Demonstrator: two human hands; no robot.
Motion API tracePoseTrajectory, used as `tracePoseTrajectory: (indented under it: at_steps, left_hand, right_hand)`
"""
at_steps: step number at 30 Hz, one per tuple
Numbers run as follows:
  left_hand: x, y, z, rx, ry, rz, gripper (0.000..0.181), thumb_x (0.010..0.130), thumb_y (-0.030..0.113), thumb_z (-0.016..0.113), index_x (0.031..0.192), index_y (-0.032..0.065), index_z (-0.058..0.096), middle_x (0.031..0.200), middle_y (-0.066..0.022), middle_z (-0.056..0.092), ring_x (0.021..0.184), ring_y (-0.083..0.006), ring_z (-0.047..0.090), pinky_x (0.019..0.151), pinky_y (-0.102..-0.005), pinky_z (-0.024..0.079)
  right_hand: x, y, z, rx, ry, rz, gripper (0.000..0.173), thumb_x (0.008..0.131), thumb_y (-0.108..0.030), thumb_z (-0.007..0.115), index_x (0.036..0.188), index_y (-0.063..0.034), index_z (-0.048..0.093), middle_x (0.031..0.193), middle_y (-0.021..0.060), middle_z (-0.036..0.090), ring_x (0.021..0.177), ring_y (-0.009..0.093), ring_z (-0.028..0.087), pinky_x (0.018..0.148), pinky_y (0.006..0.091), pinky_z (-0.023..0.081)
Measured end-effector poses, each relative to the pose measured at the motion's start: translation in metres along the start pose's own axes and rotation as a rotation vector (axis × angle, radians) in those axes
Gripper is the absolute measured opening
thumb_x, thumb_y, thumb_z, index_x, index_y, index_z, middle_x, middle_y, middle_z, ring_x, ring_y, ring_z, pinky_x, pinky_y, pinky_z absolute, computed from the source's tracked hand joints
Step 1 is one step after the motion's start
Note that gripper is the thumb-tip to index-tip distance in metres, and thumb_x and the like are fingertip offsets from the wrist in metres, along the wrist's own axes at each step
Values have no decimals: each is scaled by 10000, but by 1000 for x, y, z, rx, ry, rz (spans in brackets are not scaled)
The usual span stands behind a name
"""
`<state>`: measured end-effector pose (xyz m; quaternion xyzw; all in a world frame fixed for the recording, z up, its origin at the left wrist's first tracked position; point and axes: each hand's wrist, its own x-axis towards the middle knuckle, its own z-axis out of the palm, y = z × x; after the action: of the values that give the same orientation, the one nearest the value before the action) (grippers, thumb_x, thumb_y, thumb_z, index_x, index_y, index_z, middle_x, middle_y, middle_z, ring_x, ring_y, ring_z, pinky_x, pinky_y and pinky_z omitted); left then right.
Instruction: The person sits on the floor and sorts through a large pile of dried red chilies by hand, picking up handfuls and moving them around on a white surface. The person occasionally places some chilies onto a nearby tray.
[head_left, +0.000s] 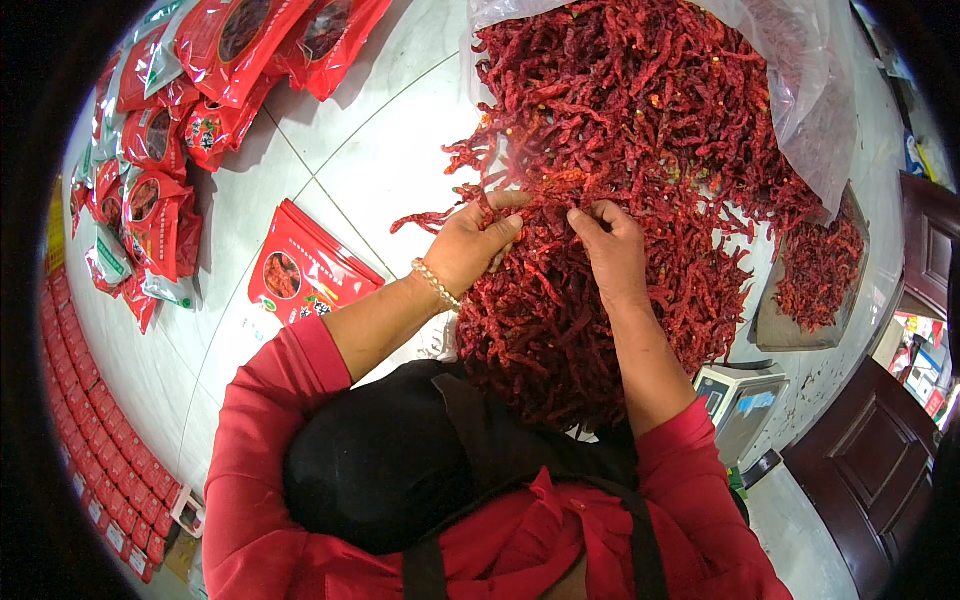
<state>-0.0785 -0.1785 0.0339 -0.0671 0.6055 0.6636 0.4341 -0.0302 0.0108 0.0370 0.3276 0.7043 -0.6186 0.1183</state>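
A large heap of dried red chili peppers (630, 97) spills from a clear plastic bag (817, 112) and stretches down to my lap. My left hand (478, 234), with a beaded bracelet at the wrist, pinches dried chilies between thumb and fingers at the heap's left side. To its right, my right hand (613, 244) has thumb and index finger close together at the chilies; whether a chili is between them is hard to see. A flat stack of red printed pouches (315, 262) lies on the tiled floor left of my left forearm.
Filled red pouches (157, 135) lie at the upper left. Stacked red packages (105, 442) line the lower left. At right are a tray (795, 330) of smaller chilies, a weighing scale (742, 405) and a dark wooden door (862, 465).
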Motion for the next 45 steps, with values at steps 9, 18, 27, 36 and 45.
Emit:
tracePoseTrajectory:
  at_steps: [9,18,27,36,45]
  left_hand:
    - [4,-11,-3,-103,-36,-40,259,940,157,553,1175,49,535,730,21,502,589,-70,446,543,-215,386]
    - [1,-17,-3,-43,-8,-9,126,931,189,580,939,80,518,731,8,534,593,-79,475,540,-225,410]
    - [3,-13,-5,-96,44,-133,250,914,290,603,890,64,499,643,-6,509,534,-111,482,514,-258,430]
    - [0,-14,-9,-89,-10,-77,159,927,180,583,1044,87,528,783,-1,560,531,-66,471,486,-206,397]
    - [5,-20,-2,173,-53,127,245,923,190,595,1123,51,565,902,22,567,770,-73,512,699,-238,454]
  right_hand:
    - [-16,1,23,311,-156,110,133,851,-190,655,850,-68,601,682,-43,512,562,53,417,517,227,341]
    - [-23,14,14,11,-332,16,197,858,-212,637,954,-47,592,806,29,620,715,145,602,639,286,463]
    - [39,15,-41,-1099,28,-201,281,853,-284,651,1072,-117,596,1015,69,555,871,246,612,753,391,500]
    - [46,16,-48,28,-30,212,305,926,-220,580,1164,-30,581,806,14,554,748,111,536,598,273,442]
    - [3,-10,11,-516,-613,-147,303,831,-270,638,869,30,619,693,130,613,624,187,549,632,364,460]
